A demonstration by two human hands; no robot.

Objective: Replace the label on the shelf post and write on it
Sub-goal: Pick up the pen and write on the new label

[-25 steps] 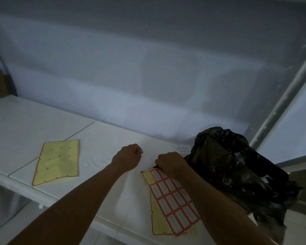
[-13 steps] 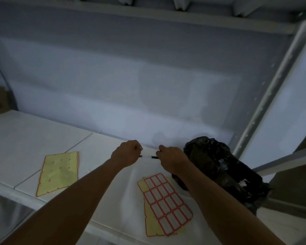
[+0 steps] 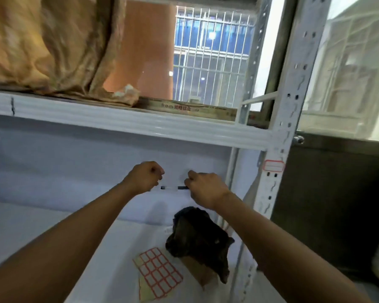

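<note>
A white perforated shelf post [image 3: 281, 119] rises at the right, with a blank red-bordered label [image 3: 273, 165] stuck on it just below the upper shelf beam. My left hand [image 3: 146, 177] and my right hand [image 3: 204, 185] are raised in front of the shelf back, each closed on one end of a thin pen [image 3: 173, 188] held level between them. The pen shows a clear barrel and dark ends. Below my hands, a sheet of red-bordered labels [image 3: 159, 273] lies on the white shelf board [image 3: 109, 254].
A crumpled black plastic bag [image 3: 198, 237] sits on the shelf by the post. The upper shelf beam [image 3: 129, 121] carries tan sacks [image 3: 42, 44] and a flat carton [image 3: 193, 109]. A barred window [image 3: 210, 53] is behind. Dark wall lies right of the post.
My view has tilted up, revealing the upper shelf and the post's label. Both hands lifted off the shelf with the pen, and have drawn apart along it.
</note>
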